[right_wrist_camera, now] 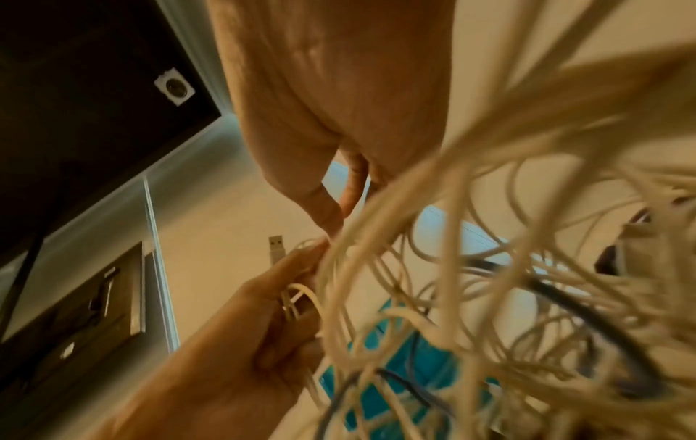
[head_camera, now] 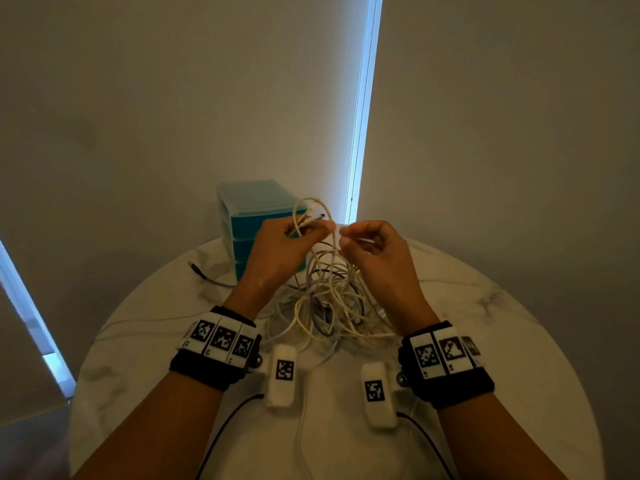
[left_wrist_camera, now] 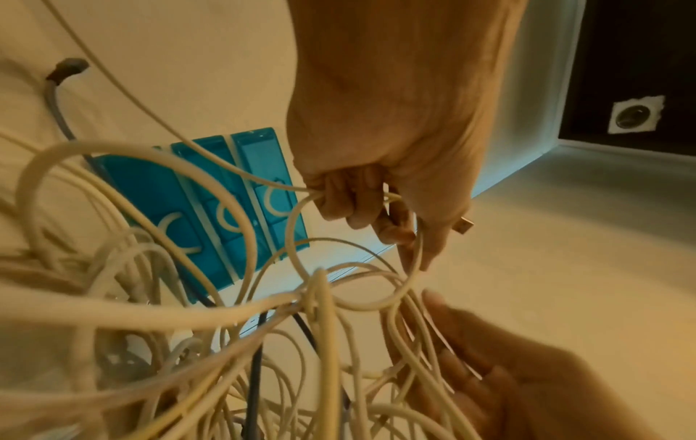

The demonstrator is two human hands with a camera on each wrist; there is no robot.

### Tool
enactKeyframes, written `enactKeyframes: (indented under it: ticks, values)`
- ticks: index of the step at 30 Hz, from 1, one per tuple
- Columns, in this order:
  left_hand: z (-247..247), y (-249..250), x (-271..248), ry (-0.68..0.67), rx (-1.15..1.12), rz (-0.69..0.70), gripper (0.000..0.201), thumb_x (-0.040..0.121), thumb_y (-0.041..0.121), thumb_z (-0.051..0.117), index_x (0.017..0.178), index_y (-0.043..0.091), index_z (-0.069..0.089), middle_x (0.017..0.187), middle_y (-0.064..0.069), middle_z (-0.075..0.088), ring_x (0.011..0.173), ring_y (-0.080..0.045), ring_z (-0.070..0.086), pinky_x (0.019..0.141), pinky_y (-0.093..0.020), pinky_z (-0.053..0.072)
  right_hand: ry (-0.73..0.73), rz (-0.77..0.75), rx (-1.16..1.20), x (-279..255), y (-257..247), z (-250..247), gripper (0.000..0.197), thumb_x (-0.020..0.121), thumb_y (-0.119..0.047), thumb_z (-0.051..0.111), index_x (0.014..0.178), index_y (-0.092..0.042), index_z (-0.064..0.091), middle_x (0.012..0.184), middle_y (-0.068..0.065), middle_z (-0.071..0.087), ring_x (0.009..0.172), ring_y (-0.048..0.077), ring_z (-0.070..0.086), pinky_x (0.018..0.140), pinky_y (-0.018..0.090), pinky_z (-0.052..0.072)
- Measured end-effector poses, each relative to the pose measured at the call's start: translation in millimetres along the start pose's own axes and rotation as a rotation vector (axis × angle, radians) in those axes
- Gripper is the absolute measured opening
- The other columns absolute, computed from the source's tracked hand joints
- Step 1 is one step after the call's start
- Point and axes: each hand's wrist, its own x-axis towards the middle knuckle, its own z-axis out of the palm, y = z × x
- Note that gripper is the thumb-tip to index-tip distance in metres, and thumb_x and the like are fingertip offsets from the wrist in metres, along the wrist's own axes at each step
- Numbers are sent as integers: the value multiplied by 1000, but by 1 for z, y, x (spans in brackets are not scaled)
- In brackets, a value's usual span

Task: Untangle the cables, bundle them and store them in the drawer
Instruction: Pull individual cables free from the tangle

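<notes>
A tangle of white cables (head_camera: 329,306) with a few dark ones lies mid-table, part of it lifted. My left hand (head_camera: 304,230) is raised above it and grips loops of a white cable (left_wrist_camera: 301,226) whose USB plug (left_wrist_camera: 465,226) sticks out past the fingers. Close to its right, my right hand (head_camera: 344,237) pinches a white strand between thumb and forefinger (right_wrist_camera: 335,220). The blue drawer unit (head_camera: 256,206) stands behind the left hand with its drawers closed. In the right wrist view the left hand (right_wrist_camera: 271,312) and the plug (right_wrist_camera: 276,247) show below my right thumb.
The round marble table (head_camera: 485,323) stands against a pale wall. A grey cable with a dark plug (head_camera: 197,271) trails off to the left of the drawer unit. A white flat block (head_camera: 322,386) lies near the front, between my wrists.
</notes>
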Motion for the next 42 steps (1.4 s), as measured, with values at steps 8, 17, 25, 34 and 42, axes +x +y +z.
enactKeyframes:
  ticks: [8,17,25,34,42]
  values:
    - [-24,-4,13,383,-260,-18,23,96,37,79,105,16,83,90,8,79,82,6,69,70,-13,52,-247,79,-207,-8,-8,-3,23,100,-38,76,118,-24,74,72,-2,77,74,18,79,75,32,63]
    - [-10,14,7,338,-331,-23,27,97,42,77,108,18,83,98,10,82,87,4,71,77,-21,51,-434,168,-229,-11,-11,-7,22,98,-44,75,106,-26,86,93,-1,83,76,11,75,76,30,62]
    - [-1,8,-8,-203,0,-104,21,97,46,75,106,30,85,103,15,82,99,11,70,99,-27,50,8,69,10,-2,-11,-14,15,100,-28,75,107,-18,83,95,3,81,83,19,76,73,33,65]
    - [10,18,-19,-396,128,-37,29,89,54,80,102,29,86,98,6,83,99,-11,78,105,-47,57,233,-83,191,3,-20,-19,17,102,-21,74,111,-7,81,97,9,81,91,22,80,80,29,64]
    - [7,11,-11,-21,22,-29,25,91,50,81,89,26,85,85,6,81,84,-8,77,86,-35,57,5,59,68,-2,-16,-12,12,103,-19,72,110,-10,74,94,9,81,81,19,79,68,27,61]
